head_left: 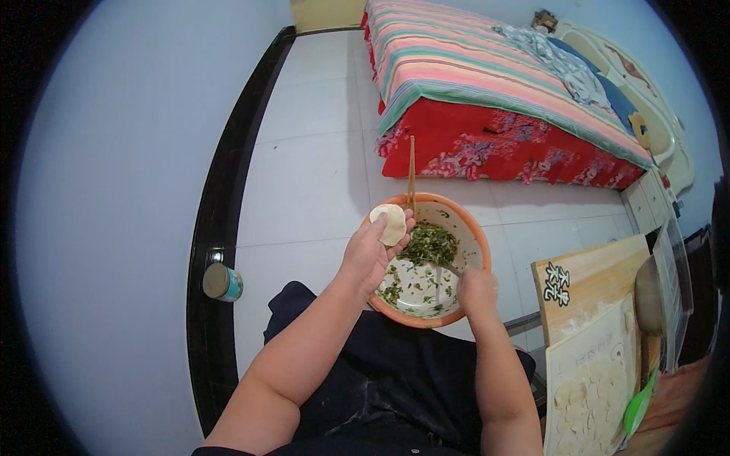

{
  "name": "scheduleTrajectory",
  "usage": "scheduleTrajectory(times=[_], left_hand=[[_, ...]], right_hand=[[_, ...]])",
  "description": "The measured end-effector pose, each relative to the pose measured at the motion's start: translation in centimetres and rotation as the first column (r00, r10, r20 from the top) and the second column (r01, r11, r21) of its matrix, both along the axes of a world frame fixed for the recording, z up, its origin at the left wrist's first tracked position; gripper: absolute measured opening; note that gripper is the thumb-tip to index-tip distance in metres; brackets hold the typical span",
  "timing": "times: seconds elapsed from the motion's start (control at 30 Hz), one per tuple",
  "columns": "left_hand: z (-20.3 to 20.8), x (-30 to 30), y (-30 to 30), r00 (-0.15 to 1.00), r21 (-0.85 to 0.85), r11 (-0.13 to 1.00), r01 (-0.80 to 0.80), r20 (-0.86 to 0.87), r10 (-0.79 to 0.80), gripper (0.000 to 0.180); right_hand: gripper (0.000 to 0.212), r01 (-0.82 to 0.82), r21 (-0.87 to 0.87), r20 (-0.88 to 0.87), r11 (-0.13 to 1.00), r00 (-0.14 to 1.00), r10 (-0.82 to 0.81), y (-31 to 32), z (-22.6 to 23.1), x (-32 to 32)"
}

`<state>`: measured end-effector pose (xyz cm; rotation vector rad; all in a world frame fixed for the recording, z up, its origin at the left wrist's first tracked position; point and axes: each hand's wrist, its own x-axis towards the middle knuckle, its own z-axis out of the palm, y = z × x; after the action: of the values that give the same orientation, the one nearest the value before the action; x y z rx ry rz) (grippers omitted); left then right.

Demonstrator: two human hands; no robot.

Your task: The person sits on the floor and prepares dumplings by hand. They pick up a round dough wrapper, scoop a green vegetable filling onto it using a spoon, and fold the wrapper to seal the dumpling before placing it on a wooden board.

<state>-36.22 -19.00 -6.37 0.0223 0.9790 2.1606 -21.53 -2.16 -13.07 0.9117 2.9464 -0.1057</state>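
Left grip (374, 251) holds a dough round (391, 226); right grip (477, 292) is over a bowl (422, 322) of greens (431, 245).

- plain pale-blue wall (122, 190) at left
- glossy black baseboard (230, 167) along wall foot
- large white floor tiles (304, 182)
- bed with pink-and-green striped cover (471, 61) over red floral fabric (487, 144)
- curved cream headboard (620, 72)
- small white bedside cabinet (646, 199)

Right hand (478, 292) blurred, its grip mostly hidden.
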Motion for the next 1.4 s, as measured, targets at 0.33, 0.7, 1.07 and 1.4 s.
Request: scheduleTrajectory(times=[0.33,0.7,1.07,1.4], left_hand=[[0.3,0.0,0.1,0.999,0.001,1.000,0.010,0.036,-0.010,0.032],[-0.1,0.1,0.5,1.000,0.009,1.000,0.010,0.028,-0.010,0.032],[-0.1,0.0,0.2,1.000,0.010,1.000,-0.001,0.001,0.001,0.035],[-0.2,0.0,0.2,1.000,0.007,1.000,-0.001,-0.003,0.001,0.034]], right_hand=[[0.020,-0.174,-0.361,-0.466,0.916,0.885,-0.015,0.6,-1.3,-0.6],[0.029,-0.069,-0.547,-0.554,0.834,0.776,-0.300,0.0,-3.3,-0.4],[0.023,-0.060,-0.427,-0.648,0.902,0.716,-0.260,-1.7,-1.5,-0.5],[0.018,-0.269,-0.446,-0.543,0.854,0.840,-0.019,-2.4,-2.7,0.0]])
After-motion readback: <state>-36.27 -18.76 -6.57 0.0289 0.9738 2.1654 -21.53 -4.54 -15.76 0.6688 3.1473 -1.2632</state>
